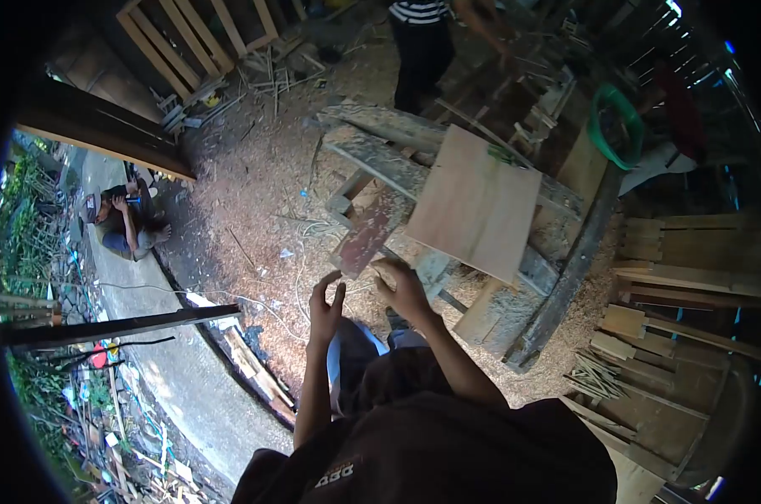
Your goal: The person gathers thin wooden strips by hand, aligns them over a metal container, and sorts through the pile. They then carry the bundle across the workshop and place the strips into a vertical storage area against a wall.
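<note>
My left hand [326, 309] is raised in front of my body, thumb and fingers apart with nothing visible between them. Close by on the right, my right hand [404, 291] has loosely curled, parted fingers and also appears to hold nothing. Just beyond both hands is the end of a reddish-brown board [369, 238], which sticks out from the workbench. It is too small to tell whether a fingertip touches it. A flat, pale plywood panel [474, 202] lies tilted across the bench, beyond my right hand.
The rough plank workbench [380, 161] carries scraps and a green basin [614, 126]. Wood shavings [254, 210] and a thin cord [301, 277] cover the floor. One person [422, 50] stands behind the bench; another [127, 220] sits at left. Timber pieces [624, 319] are stacked right.
</note>
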Demonstrator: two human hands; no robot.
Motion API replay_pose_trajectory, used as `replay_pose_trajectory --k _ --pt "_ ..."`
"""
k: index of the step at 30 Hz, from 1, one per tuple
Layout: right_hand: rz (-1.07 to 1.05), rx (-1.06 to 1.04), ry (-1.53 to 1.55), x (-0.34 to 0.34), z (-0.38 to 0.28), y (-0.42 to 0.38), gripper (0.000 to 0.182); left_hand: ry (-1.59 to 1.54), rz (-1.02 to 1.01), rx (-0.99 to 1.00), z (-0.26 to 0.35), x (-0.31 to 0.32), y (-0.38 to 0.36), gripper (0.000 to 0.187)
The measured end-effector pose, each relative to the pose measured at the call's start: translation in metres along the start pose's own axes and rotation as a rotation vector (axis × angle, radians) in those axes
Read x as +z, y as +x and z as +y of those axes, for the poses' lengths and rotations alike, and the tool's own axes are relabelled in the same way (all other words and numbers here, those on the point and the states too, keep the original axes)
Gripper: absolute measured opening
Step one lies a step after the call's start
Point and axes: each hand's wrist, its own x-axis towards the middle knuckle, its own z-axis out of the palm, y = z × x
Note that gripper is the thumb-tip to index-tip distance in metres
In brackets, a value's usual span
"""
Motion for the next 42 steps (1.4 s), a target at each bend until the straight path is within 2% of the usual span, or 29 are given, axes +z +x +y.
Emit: replay_pose_trajectory --k 1,2,4,6,8,10,12,15,17,20,23,26,28,31,34,38,39,40,42 --pt "-0.021 0.027 0.008 0.011 0.002 0.022 0.034 -0.04 -0.004 0.005 -0.003 -0.011 0.027 0.032" --pt "-0.034 0.048 0.016 0.023 0.003 0.047 0.035 -0.111 -0.032 -0.137 -0.005 -0.022 0.049 0.033" --pt "-0.034 0.067 0.019 0.049 0.004 0.093 0.035 0.0 -0.069 -0.009 -0.048 -0.046 0.105 0.034" --pt "0.003 0.208 0.048 0.094 0.014 0.133 0.035 -0.014 -0.114 -0.023 -0.085 -0.076 0.157 0.035" --pt "0.021 0.262 -0.02 0.141 0.021 0.179 0.034 -0.023 -0.252 -0.119 -0.114 -0.109 0.23 0.034" --pt "0.12 0.225 -0.104 0.195 0.027 0.226 0.035 -0.028 -0.252 -0.029 -0.144 -0.146 0.301 0.036" --pt "0.096 0.256 -0.079 0.237 0.025 0.284 0.035 0.06 -0.305 0.038 -0.172 -0.193 0.37 0.035" --pt "0.163 0.362 0.011 0.287 -0.025 0.374 0.036 0.14 -0.272 0.097 -0.136 -0.28 0.457 0.031" --pt "0.153 0.316 0.021 0.315 -0.051 0.434 0.035 0.152 -0.235 0.09 -0.14 -0.327 0.503 0.031" --pt "0.121 0.254 -0.021 0.337 -0.073 0.533 0.034 0.124 -0.171 0.08 -0.145 -0.367 0.579 0.03" --pt "0.186 0.178 -0.031 0.365 -0.083 0.615 0.032 0.089 -0.17 0.056 -0.158 -0.401 0.651 0.03" --pt "0.176 0.188 -0.013 0.408 -0.068 0.692 0.032 0.035 -0.149 0.052 -0.174 -0.425 0.729 0.035" --pt "0.157 0.166 0.042 0.44 -0.052 0.751 0.032 0.0 -0.156 0.036 -0.184 -0.446 0.788 0.049" --pt "0.111 0.147 0.04 0.492 -0.016 0.86 0.034 -0.029 -0.134 0.014 -0.209 -0.481 0.892 0.055" --pt "0.087 0.173 0.062 0.55 0.003 0.971 0.036 0.156 -0.092 0.064 -0.234 -0.523 0.994 0.055" --pt "-0.121 0.005 0.011 0.595 -0.011 1.113 0.037 0.062 -0.061 -0.043 -0.224 -0.586 1.088 0.05" --pt "-0.162 -0.018 0.0 0.611 -0.015 1.139 0.037 0.119 -0.054 -0.043 -0.227 -0.604 1.108 0.05" --pt "-0.202 -0.03 -0.005 0.622 -0.029 1.159 0.037 0.04 0.056 -0.03 -0.237 -0.612 1.12 0.048" --pt "-0.279 0.02 0.058 0.66 -0.05 1.231 0.037 0.02 0.1 -0.072 -0.26 -0.654 1.159 0.046"
